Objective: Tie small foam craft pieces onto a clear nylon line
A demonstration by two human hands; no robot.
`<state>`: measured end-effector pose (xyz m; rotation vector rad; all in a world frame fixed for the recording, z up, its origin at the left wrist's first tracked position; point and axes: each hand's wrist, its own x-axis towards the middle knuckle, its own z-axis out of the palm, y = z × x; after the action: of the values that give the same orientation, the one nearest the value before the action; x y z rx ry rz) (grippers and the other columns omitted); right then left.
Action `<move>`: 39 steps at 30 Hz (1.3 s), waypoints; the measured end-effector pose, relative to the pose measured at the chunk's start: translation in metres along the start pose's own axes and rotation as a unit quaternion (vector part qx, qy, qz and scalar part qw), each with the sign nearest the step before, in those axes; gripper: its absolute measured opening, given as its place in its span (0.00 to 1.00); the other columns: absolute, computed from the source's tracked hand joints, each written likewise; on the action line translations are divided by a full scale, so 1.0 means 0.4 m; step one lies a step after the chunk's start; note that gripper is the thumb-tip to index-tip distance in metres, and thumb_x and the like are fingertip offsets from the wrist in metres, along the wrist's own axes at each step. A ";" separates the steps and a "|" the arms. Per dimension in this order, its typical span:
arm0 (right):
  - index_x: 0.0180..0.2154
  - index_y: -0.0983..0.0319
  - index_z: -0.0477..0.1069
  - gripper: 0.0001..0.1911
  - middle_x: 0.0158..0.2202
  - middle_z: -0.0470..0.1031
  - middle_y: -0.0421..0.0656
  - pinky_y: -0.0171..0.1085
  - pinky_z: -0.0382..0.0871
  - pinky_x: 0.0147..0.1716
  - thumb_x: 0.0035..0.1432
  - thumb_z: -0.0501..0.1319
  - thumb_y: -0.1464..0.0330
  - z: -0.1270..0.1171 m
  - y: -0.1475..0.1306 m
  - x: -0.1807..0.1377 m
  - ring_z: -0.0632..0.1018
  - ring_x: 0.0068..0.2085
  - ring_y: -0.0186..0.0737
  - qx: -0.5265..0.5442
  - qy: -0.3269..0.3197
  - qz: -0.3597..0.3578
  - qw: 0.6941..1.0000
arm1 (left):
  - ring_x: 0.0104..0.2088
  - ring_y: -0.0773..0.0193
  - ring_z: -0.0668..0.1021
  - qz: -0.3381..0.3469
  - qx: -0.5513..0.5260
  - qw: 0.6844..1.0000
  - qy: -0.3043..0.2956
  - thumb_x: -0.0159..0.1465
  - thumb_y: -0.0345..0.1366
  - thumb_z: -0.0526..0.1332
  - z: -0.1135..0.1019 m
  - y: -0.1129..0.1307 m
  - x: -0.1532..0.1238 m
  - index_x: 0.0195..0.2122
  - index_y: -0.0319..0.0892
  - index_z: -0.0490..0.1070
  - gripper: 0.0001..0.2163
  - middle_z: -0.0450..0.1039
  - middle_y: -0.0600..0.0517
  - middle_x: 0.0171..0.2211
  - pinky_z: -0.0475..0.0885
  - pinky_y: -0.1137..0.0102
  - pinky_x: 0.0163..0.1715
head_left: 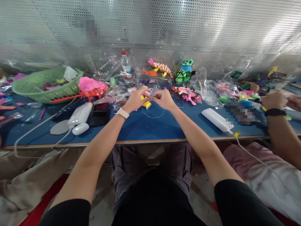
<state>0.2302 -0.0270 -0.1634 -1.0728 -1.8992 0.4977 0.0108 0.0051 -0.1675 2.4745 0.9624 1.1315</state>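
My left hand (137, 98), with a pale watch band at its wrist, meets my right hand (164, 99) over the middle of the blue table (150, 128). Both hands are closed, fingertips pinched together and almost touching. What they pinch is too small to make out. Just under my left fingers lies a yellow piece (146, 104), partly covered by them; a bit of pink shows at the fingertips. Below my hands, a thin pale circle is on the tabletop. Beyond my right hand sits a pink and red foam-like figure (187, 93).
Left are a green basket (44, 98), a pink and orange figure (94, 88), a black phone (100, 114) and a white mouse (80, 129). A bottle (126, 66) stands behind. A white power bank (216, 120) with a cable lies right, near another person's hand (274, 100).
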 end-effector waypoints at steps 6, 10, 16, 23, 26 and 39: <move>0.30 0.60 0.84 0.10 0.32 0.85 0.43 0.41 0.72 0.38 0.65 0.71 0.65 -0.020 0.023 0.010 0.78 0.33 0.39 0.028 0.019 -0.025 0.999 | 0.39 0.61 0.86 -0.051 -0.241 0.969 -0.026 0.72 0.41 0.71 0.019 0.003 0.000 0.45 0.45 0.75 0.09 0.83 0.51 0.35 0.81 0.64 0.46; 0.30 0.60 0.83 0.12 0.31 0.85 0.44 0.40 0.73 0.37 0.63 0.73 0.61 -0.016 0.030 0.013 0.78 0.33 0.39 0.075 0.047 -0.022 0.996 | 0.36 0.64 0.84 -0.076 -0.314 0.946 -0.015 0.73 0.38 0.67 0.036 0.004 0.000 0.46 0.45 0.73 0.05 0.81 0.51 0.35 0.80 0.66 0.43; 0.27 0.61 0.81 0.16 0.20 0.71 0.37 0.35 0.59 0.22 0.59 0.77 0.57 -0.003 0.029 0.011 0.67 0.22 0.31 0.186 0.067 0.080 0.977 | 0.42 0.59 0.86 0.003 -0.112 0.993 0.023 0.69 0.36 0.71 0.018 0.019 -0.005 0.49 0.44 0.79 0.09 0.87 0.48 0.42 0.80 0.63 0.49; 0.27 0.61 0.80 0.12 0.19 0.70 0.36 0.35 0.60 0.21 0.59 0.75 0.64 -0.004 0.044 0.012 0.66 0.20 0.30 0.178 0.035 0.103 0.978 | 0.50 0.50 0.85 0.023 0.065 0.997 0.025 0.73 0.48 0.72 0.007 0.033 -0.009 0.41 0.47 0.84 0.10 0.88 0.49 0.42 0.73 0.53 0.61; 0.28 0.61 0.82 0.09 0.27 0.81 0.41 0.37 0.70 0.31 0.61 0.73 0.69 -0.010 0.042 0.005 0.75 0.28 0.34 0.113 0.039 0.022 0.993 | 0.43 0.54 0.85 -0.016 0.000 0.999 0.039 0.74 0.48 0.70 0.013 0.041 -0.007 0.37 0.46 0.83 0.13 0.87 0.49 0.38 0.75 0.57 0.54; 0.28 0.61 0.80 0.15 0.26 0.77 0.40 0.39 0.69 0.33 0.62 0.73 0.58 0.009 0.052 0.006 0.73 0.29 0.36 0.111 0.091 0.028 0.989 | 0.44 0.59 0.84 0.000 -0.071 0.968 0.241 0.75 0.50 0.70 -0.097 0.149 -0.029 0.49 0.47 0.80 0.12 0.83 0.49 0.43 0.82 0.60 0.52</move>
<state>0.2366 -0.0133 -0.1782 -0.9908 -1.6172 0.6068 0.0039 -0.0487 -0.1200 2.1253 0.9528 1.7845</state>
